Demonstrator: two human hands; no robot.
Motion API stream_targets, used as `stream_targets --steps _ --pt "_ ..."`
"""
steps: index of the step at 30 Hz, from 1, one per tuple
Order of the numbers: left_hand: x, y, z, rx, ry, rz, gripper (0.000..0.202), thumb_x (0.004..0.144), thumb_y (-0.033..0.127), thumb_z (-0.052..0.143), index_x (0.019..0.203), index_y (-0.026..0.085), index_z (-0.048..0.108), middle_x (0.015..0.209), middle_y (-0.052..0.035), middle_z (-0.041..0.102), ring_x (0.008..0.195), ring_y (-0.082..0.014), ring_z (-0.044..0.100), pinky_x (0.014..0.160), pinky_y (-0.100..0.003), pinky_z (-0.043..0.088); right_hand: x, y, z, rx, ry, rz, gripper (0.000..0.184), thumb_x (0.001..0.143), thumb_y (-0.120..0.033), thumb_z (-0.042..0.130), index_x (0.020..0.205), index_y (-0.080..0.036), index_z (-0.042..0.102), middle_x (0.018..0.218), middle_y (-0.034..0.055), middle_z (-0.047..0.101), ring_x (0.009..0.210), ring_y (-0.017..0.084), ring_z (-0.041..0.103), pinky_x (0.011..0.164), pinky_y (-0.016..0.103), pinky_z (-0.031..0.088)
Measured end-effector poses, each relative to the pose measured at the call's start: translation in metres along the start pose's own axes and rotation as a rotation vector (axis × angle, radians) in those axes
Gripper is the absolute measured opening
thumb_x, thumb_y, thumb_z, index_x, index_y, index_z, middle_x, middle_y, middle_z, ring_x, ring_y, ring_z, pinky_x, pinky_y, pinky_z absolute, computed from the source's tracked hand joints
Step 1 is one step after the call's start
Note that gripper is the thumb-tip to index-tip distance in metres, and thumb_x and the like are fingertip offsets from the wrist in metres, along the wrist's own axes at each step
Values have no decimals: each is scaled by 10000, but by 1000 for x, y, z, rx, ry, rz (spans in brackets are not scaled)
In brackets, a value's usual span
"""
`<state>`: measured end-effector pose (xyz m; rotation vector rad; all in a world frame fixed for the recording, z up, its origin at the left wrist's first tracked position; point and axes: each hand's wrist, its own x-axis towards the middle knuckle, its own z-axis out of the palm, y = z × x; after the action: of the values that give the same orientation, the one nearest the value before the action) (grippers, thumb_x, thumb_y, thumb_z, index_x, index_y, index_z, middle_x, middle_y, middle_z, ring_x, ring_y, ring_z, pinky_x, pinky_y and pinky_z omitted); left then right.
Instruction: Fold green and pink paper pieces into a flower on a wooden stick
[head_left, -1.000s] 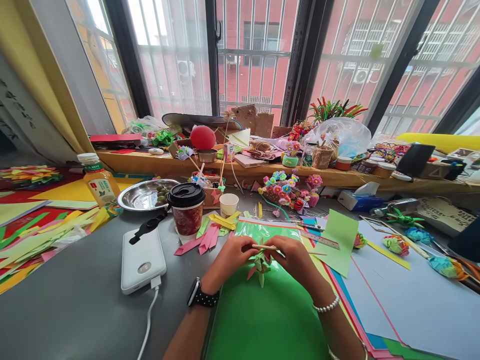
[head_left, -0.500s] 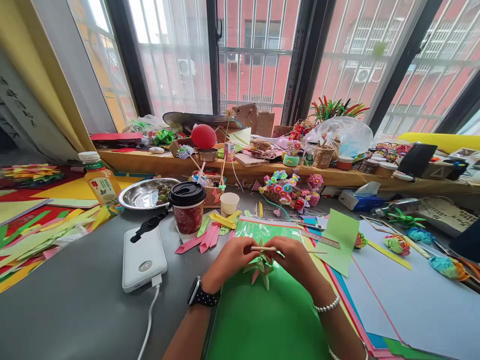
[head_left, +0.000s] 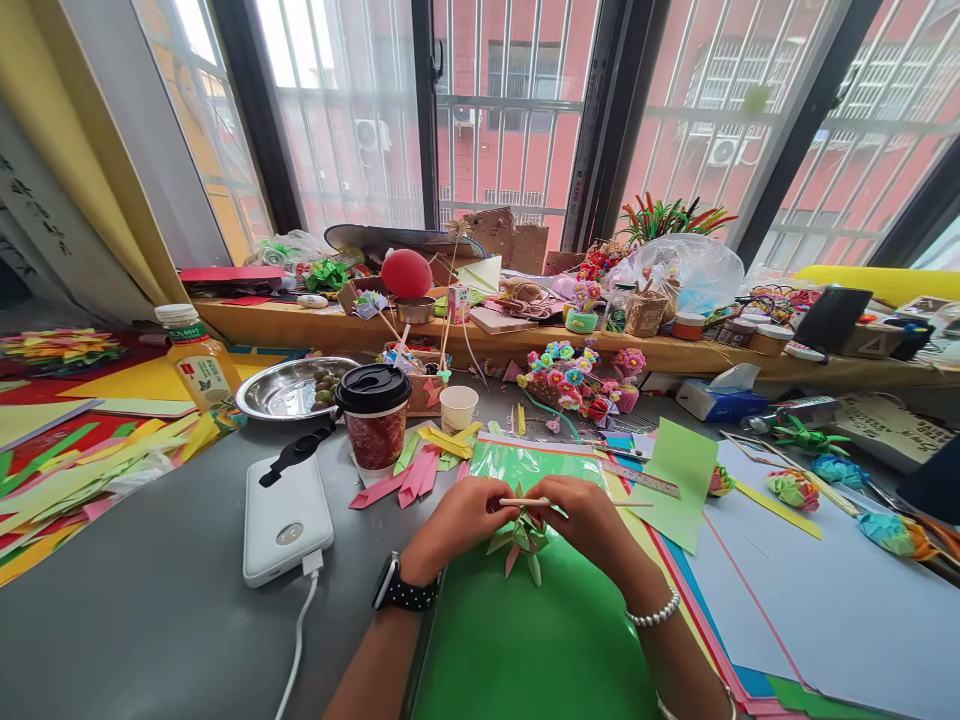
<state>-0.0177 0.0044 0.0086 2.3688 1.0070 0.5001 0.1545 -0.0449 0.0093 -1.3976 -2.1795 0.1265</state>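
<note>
Both my hands meet over a green paper sheet [head_left: 525, 650] near the table's front. My left hand [head_left: 459, 520], with a black watch on its wrist, is closed on a thin wooden stick [head_left: 525, 501] and on a folded paper flower [head_left: 521, 538] of green and pink petals that hangs under the stick. My right hand [head_left: 592, 520], with a silver bracelet, is pinched on the same stick and flower from the right. The stick lies level between the two hands, and its right end [head_left: 636, 505] pokes out past my right hand.
A white power bank [head_left: 287, 522] with its cable lies at the left, a lidded paper cup [head_left: 374, 415] and a small white cup [head_left: 457, 408] behind. Pink and yellow folded strips [head_left: 420, 470], a steel bowl [head_left: 289, 390], a juice bottle [head_left: 196, 362], paper flowers [head_left: 570, 380] and stacked coloured sheets [head_left: 787, 600] surround the hands.
The paper flower has turned a little under the stick, its petals now spread lower and to the right. Both hands stay in place on it.
</note>
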Motion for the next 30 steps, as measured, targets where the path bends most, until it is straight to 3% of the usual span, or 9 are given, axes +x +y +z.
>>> stream_targets --steps 8,14,23,30 --pt "1 1 2 -14 -21 -7 198 710 250 456 598 140 576 521 35 471 520 -91 392 478 -198 247 0 -4 -5 -9 -33 -12 70 775 -162 578 736 -187 631 694 3 646 656 131 582 578 199 387" --pt "0 1 0 -74 -52 -13 224 726 276 444 681 138 615 567 28 507 539 -92 406 476 -193 253 0 -5 -5 -31 -34 -10 64 759 -144 593 735 -186 635 681 -2 645 647 127 585 569 195 385" --pt "3 6 -2 -68 -75 -82 272 710 350 466 607 133 594 537 32 490 528 -91 415 454 -195 239 2 -7 -6 -85 -68 6 71 738 -128 607 716 -189 635 690 -5 652 649 134 590 551 198 375" --pt "3 8 -3 -63 -63 -79 230 696 295 461 637 141 622 533 29 509 519 -91 411 452 -197 234 2 -7 -5 -112 -65 10 90 755 -133 579 728 -195 637 703 1 656 661 143 596 547 205 374"
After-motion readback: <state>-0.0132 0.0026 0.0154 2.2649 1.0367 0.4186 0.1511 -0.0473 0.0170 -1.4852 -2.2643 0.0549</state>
